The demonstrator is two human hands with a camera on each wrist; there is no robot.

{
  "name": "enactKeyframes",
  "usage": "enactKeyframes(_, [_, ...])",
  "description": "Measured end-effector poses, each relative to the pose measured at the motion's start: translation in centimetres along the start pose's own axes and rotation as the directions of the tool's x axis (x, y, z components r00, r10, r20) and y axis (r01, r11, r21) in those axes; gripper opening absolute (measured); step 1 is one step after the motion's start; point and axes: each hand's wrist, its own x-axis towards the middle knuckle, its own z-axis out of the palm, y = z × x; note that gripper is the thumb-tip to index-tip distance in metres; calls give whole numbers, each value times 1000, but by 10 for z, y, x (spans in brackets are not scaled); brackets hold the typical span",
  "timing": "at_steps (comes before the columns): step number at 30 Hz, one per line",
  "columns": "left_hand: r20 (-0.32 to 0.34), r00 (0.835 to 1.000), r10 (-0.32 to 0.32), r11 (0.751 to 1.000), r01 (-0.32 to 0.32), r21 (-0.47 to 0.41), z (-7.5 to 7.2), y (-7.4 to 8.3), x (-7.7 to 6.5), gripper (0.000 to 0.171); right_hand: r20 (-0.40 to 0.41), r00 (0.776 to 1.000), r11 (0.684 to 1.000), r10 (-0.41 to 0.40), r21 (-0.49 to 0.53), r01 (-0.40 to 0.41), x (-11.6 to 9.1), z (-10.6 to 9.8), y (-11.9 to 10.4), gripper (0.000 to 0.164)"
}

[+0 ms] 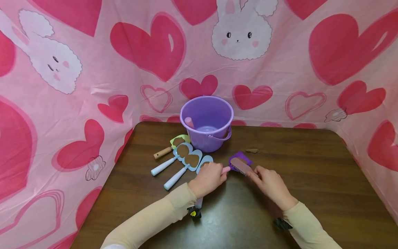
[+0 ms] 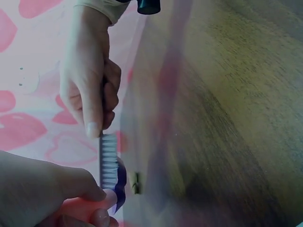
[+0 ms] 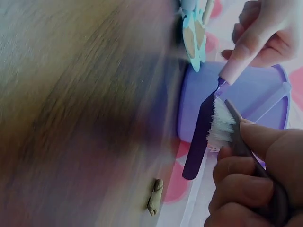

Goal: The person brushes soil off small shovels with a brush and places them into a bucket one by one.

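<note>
Pale wood makes the handle of a green shovel (image 1: 163, 153), which lies just left of the purple bucket (image 1: 203, 142) with a brown patch on its blade; a blue shovel (image 1: 164, 166) and a second blue shovel (image 1: 176, 178), both white-handled and brown-patched, lie in front of the bucket and to its left; the bucket stands upright, a pink rod (image 1: 188, 122) leaning inside its left wall and its carrying handle hanging at its right; a third blue shovel (image 1: 208, 158) lies in front of the bucket, partly hidden by the arm; the left hand (image 1: 209, 178), also in front of the bucket, grips the pink handle of a purple shovel (image 1: 247, 158); that blade is to the bucket's right front, and the white bristles of a brush (image 1: 239, 164) meet it; the right hand (image 1: 271, 183), farther to the bucket's right front, grips the brush by its handle; a brown lump (image 1: 252, 150) lies right of the bucket, on the dark wooden table (image 1: 311, 166).
</note>
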Motion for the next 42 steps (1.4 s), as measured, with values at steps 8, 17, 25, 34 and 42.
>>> enactKeyframes(8, [-13,1000,23,1000,-23,-9,-3,0,-2,40,-53,998,999,14,-42,-16,-3,-5,-2,30])
enactKeyframes(17, [-2,1000,20,1000,-20,-18,-3,-1,-1,41,-72,997,1000,12,-18,-13,-1,-1,-1,27])
enactKeyframes(25, [1,1000,17,998,-17,-53,-5,1,1,38,-64,998,999,8,-47,-11,2,4,-4,29])
enactKeyframes(34, [-9,1000,30,998,-30,-53,-7,-1,0,40,-125,991,995,51,-77,-61,3,0,7,30])
enactKeyframes(42, [-8,1000,6,999,-6,-31,-4,-1,1,41,-76,996,999,-41,-34,39,4,7,-4,29])
